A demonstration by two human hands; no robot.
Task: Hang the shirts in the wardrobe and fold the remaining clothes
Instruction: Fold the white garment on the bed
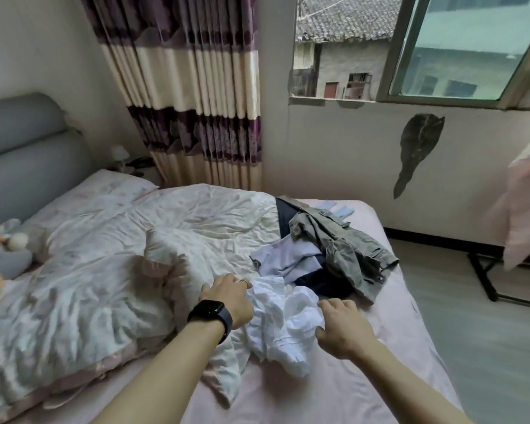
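Observation:
A crumpled white garment lies on the pink bed sheet in front of me. My left hand, a black watch on its wrist, grips the garment's left edge. My right hand grips its right side with curled fingers. Just behind lies a pile of clothes: a light blue shirt, a grey-green jacket and a dark navy piece. No wardrobe is in view.
A rumpled white quilt covers the bed's left half, with stuffed toys by the grey headboard. Curtain and open window stand behind. Grey floor and a black rack leg lie to the right.

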